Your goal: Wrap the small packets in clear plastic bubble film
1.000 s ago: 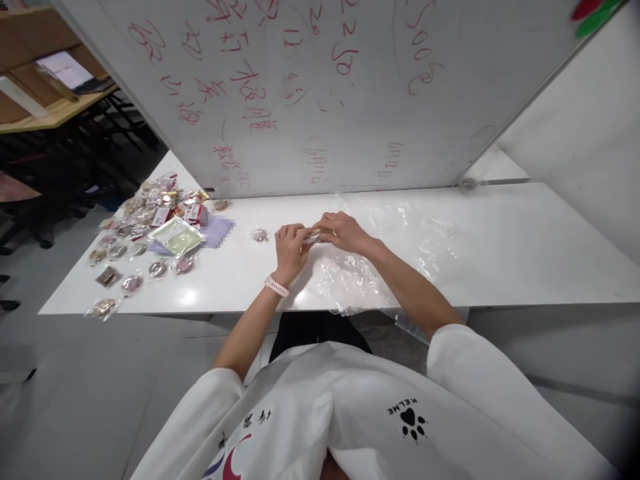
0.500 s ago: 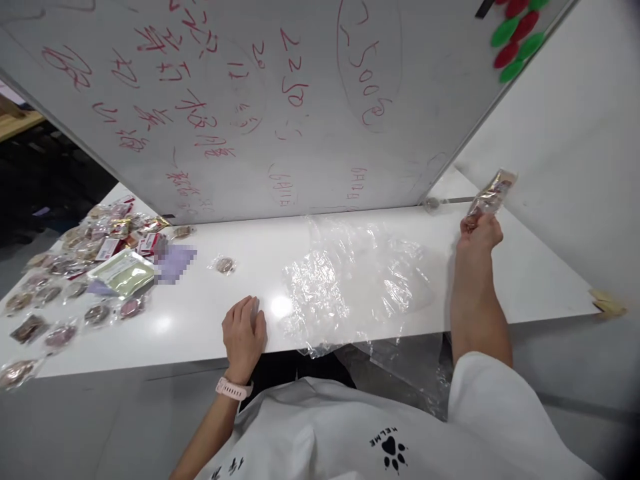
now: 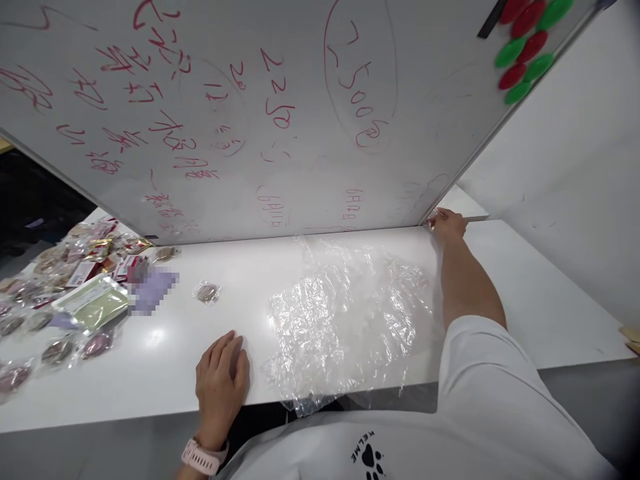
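My left hand (image 3: 220, 380) lies on the white table (image 3: 175, 360) near its front edge, fingers slightly bent and thumb apart. Nothing shows in it. At the whiteboard's lower right corner, my right hand (image 3: 449, 225) reaches out with its fingers pinched on a small clear-wrapped packet (image 3: 432, 219), mostly covered by the fingers. Between the hands spreads a crumpled clear plastic bag (image 3: 345, 320). A small round packet (image 3: 207, 292) lies beyond my left hand. The gold packet is out of sight.
A whiteboard (image 3: 300, 160) with red writing stands along the table's back, with red and green magnets (image 3: 530, 47) at its top right. Many wrapped packets (image 3: 95, 250) and a flat green pouch (image 3: 95, 303) are heaped at the left. A white wall (image 3: 575, 173) rises on the right.
My right hand has moved left to the whiteboard's corner, and the gold packet it held no longer shows. My left hand stays on the table. The view has shifted to the right.
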A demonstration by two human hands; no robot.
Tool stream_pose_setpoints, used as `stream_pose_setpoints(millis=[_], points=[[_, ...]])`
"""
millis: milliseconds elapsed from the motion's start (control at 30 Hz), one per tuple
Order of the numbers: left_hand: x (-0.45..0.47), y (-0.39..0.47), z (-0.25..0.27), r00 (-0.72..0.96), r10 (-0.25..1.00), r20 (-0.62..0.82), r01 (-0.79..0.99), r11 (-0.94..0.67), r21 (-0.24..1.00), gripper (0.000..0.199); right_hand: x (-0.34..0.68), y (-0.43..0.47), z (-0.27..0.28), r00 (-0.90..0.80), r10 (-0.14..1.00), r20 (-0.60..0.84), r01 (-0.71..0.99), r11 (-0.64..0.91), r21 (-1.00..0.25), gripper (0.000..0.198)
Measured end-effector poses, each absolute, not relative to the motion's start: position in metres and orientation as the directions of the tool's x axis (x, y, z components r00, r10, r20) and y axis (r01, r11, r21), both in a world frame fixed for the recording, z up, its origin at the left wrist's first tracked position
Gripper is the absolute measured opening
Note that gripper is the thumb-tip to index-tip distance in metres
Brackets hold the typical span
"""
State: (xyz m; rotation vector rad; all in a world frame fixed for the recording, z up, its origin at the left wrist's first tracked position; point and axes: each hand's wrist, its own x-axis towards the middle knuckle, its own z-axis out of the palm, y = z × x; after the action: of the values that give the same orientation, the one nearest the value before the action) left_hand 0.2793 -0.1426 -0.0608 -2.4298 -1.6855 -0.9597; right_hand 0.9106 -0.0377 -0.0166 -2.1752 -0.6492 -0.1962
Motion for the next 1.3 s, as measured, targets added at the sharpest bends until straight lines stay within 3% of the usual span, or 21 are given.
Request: stream_pose_setpoints(millis=[100, 200, 267, 333, 367, 433, 500, 600, 733, 900, 1033, 1167, 1233, 1300], points=[[0.281, -0.143, -0.059, 0.223, 0.838, 0.497, 0.858, -0.411, 0.308, 0.029, 0.909, -0.042, -0.006, 0.896, 0.312, 0.316, 0.444, -0.6, -0.666, 0.042], [0.282, -0.143, -0.059, 0.224, 0.843, 0.489, 0.861, -0.406, 0.307, 0.027, 0.885, -0.07, 0.004, 0.846, 0.32, 0.427, 0.532, -0.547, -0.646, 0.049], [0.281, -0.144, -0.059, 0.22, 0.85, 0.478, 0.858, -0.402, 0.32, 0.026, 0.849, -0.108, 0.006, 0.75, 0.501, 0.433, 0.639, -0.377, -0.67, 0.037], [0.28, -0.144, -0.059, 0.209, 0.866, 0.455, 0.853, -0.389, 0.347, 0.025, 0.797, -0.155, 0.003, 0.57, 0.775, 0.273, 0.637, -0.207, -0.743, 0.031], [0.28, -0.144, -0.059, 0.201, 0.877, 0.436, 0.851, -0.377, 0.365, 0.025, 0.767, -0.18, -0.001, 0.446, 0.877, 0.179, 0.639, -0.172, -0.75, 0.032], [0.281, -0.145, -0.055, 0.174, 0.905, 0.387, 0.845, -0.339, 0.413, 0.025, 0.708, -0.222, -0.013, 0.231, 0.973, 0.024, 0.703, -0.15, -0.695, 0.047], [0.29, -0.146, -0.048, 0.166, 0.939, 0.301, 0.817, -0.302, 0.491, 0.026, 0.655, -0.251, -0.028, 0.123, 0.992, -0.015, 0.803, -0.109, -0.586, 0.064], [0.316, -0.149, -0.035, 0.251, 0.96, 0.125, 0.704, -0.27, 0.657, 0.038, 0.605, -0.266, -0.05, 0.127, 0.992, 0.007, 0.894, -0.112, -0.433, 0.07], [0.354, -0.148, -0.027, 0.399, 0.917, 0.02, 0.54, -0.253, 0.803, 0.071, 0.591, -0.26, -0.064, 0.215, 0.971, 0.103, 0.902, -0.157, -0.403, 0.068], [0.364, -0.136, -0.02, 0.41, 0.861, 0.301, 0.531, -0.494, 0.689, 0.055, 0.602, -0.261, -0.069, 0.291, 0.944, 0.158, 0.842, -0.175, -0.51, 0.074], [0.363, -0.133, -0.015, 0.513, 0.825, 0.235, 0.475, -0.502, 0.723, 0.042, 0.603, -0.263, -0.07, 0.235, 0.965, 0.118, 0.886, -0.163, -0.434, 0.079], [0.372, -0.136, -0.025, 0.393, 0.905, 0.164, 0.607, -0.39, 0.693, 0.069, 0.599, -0.262, -0.068, 0.152, 0.985, 0.079, 0.943, -0.12, -0.31, 0.088], [0.377, -0.136, -0.032, 0.325, 0.924, 0.201, 0.649, -0.372, 0.664, 0.077, 0.599, -0.262, -0.067, 0.129, 0.989, 0.067, 0.955, -0.106, -0.276, 0.09], [0.381, -0.137, -0.037, 0.315, 0.898, 0.307, 0.643, -0.439, 0.627, 0.066, 0.599, -0.262, -0.068, 0.126, 0.99, 0.064, 0.96, -0.105, -0.259, 0.091]])
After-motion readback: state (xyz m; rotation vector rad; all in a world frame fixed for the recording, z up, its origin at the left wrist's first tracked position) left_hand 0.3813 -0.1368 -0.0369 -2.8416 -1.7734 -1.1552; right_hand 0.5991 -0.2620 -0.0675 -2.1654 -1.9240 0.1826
